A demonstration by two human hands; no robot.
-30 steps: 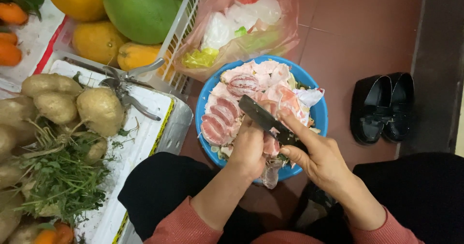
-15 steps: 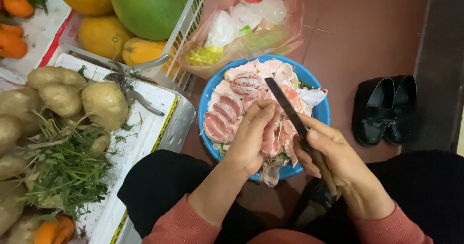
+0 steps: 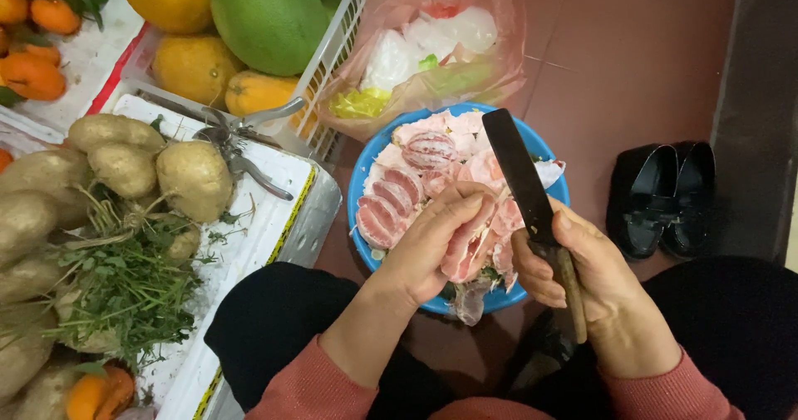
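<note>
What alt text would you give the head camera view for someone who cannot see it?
Seen from above, a left hand holds a pink pomelo piece over a blue bowl of peeled segments while the right hand grips a dark knife. Potatoes, herbs and black shoes lie around.

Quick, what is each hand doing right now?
Left hand: closed around a pink pomelo piece over the blue bowl.
Right hand: closed on the knife, blade pointing away.

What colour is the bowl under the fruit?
Blue; the bowl rim shows best in the head view.
</note>
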